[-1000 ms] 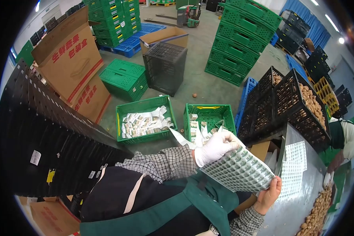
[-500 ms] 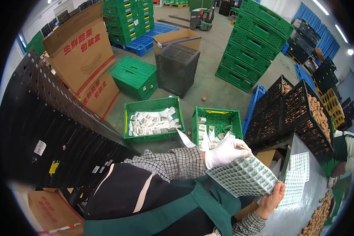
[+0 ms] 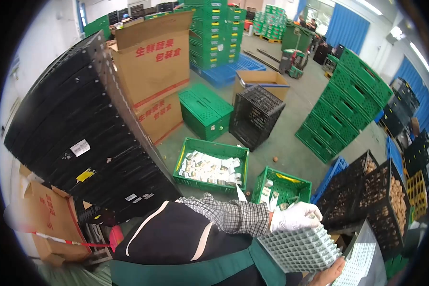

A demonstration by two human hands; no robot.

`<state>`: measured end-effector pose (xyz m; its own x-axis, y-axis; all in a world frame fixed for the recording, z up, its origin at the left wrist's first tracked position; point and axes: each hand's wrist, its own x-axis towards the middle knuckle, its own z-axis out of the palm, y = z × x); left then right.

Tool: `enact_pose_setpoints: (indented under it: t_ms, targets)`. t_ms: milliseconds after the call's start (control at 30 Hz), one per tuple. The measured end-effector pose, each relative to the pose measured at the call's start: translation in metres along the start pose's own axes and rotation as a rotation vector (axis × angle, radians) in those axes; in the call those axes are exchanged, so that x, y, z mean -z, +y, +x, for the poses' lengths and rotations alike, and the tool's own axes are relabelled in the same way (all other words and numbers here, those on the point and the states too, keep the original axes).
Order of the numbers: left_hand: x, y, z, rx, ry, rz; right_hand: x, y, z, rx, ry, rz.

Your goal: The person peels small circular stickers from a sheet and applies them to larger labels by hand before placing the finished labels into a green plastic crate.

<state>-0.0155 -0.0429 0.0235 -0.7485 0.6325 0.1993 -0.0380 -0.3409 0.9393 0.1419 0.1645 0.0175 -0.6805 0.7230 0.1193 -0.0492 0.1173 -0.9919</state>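
Observation:
A sheet of small green-and-white labels (image 3: 300, 248) hangs bowed between my hands. My left hand (image 3: 298, 218), in a white glove, has its fingers pinched at the sheet's upper edge. My bare right hand (image 3: 330, 273) grips the lower right corner, thumb on top. More printed sheets (image 3: 360, 261) lie on the metal table (image 3: 375, 248) at the right. Beyond my left forearm are two green crates on the floor; the left crate (image 3: 209, 185) holds many loose white labelled pieces, and the right crate (image 3: 283, 177) holds several pieces and strips.
Stacked black crates (image 3: 90, 138) rise close on the left, with a large carton (image 3: 152, 62) behind. An upright black crate (image 3: 256, 117) and a closed green crate (image 3: 206, 110) stand ahead. Black crates of brown round items (image 3: 383, 202) and stacked green crates (image 3: 343, 105) are at the right.
The view has turned left, so the surroundings appear farther right. Both hands and the sheet sit lower in view, and the sheet's surface is tilted and curved differently.

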Motion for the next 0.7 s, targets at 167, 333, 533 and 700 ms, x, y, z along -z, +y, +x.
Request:
enact_pose_setpoints:
  t_ms: [167,333,533,700]
  targets:
    - [0.009,-0.009,0.005,0.021,-0.066,-0.185,-0.01,0.001,0.003,0.026,0.036,-0.043]
    - [0.012,-0.006,0.003,0.16,-0.04,-0.133,-0.017,-0.018,-0.007,0.015,0.075,-0.136]
    - [0.007,-0.003,0.003,0.134,-0.004,0.019,-0.007,-0.017,-0.008,0.031,0.062,-0.011]
    - [0.01,-0.004,0.0,0.191,0.092,0.173,-0.009,0.0,0.005,-0.001,0.018,0.216]
